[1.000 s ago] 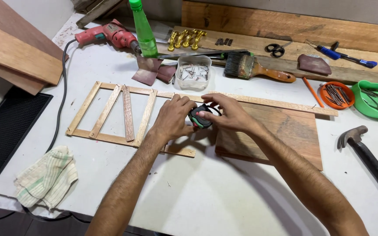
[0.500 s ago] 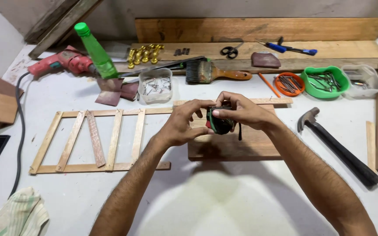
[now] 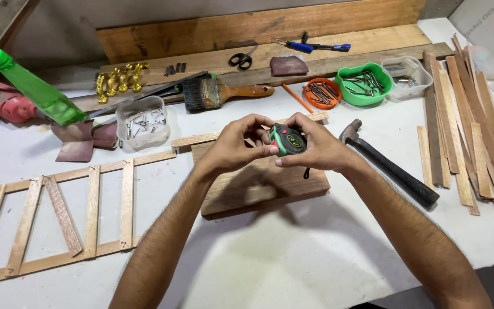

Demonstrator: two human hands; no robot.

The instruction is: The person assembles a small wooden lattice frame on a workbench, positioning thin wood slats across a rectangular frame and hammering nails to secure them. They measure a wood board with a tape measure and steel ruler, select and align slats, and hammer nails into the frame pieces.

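i'm seeing both hands at frame centre pinching the tape (image 3: 287,139) betw. them, above the board (image 3: 261,183). left hand (image 3: 232,146) is gripping its left edge w/ fingertips, right hand (image 3: 315,150) is cupping its right side, equally near. hammer (image 3: 387,163) lying just right.

Yellow label on tape measure (image 3: 288,140)

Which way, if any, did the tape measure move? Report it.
Yes. The tape measure has shifted right: a second ago it was at the left end of the wooden board, and now it is above the middle.
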